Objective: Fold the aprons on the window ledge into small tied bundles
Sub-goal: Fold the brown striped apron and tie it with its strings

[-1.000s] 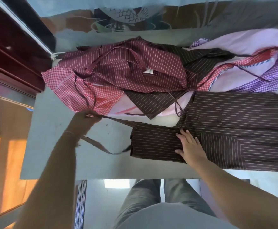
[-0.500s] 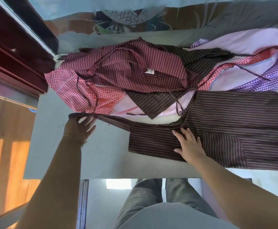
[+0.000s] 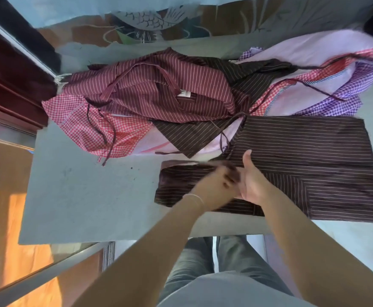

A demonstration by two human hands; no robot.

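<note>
With the left hand [image 3: 216, 187] blurred, its grip unclear, and the right hand [image 3: 251, 180] lying wide, the strap [image 3: 181, 162] may slip off the brown apron [image 3: 303, 160].

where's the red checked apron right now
In the head view, the red checked apron lies at the pile's left end on the ledge, partly under the maroon striped apron.

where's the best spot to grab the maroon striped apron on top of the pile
Probably by its loose neck strap, coming from above on the near side. The maroon striped apron lies crumpled on top of the pile, and the strap loops free over it, so a pinch there should lift it without dragging the red checked apron underneath.
</note>
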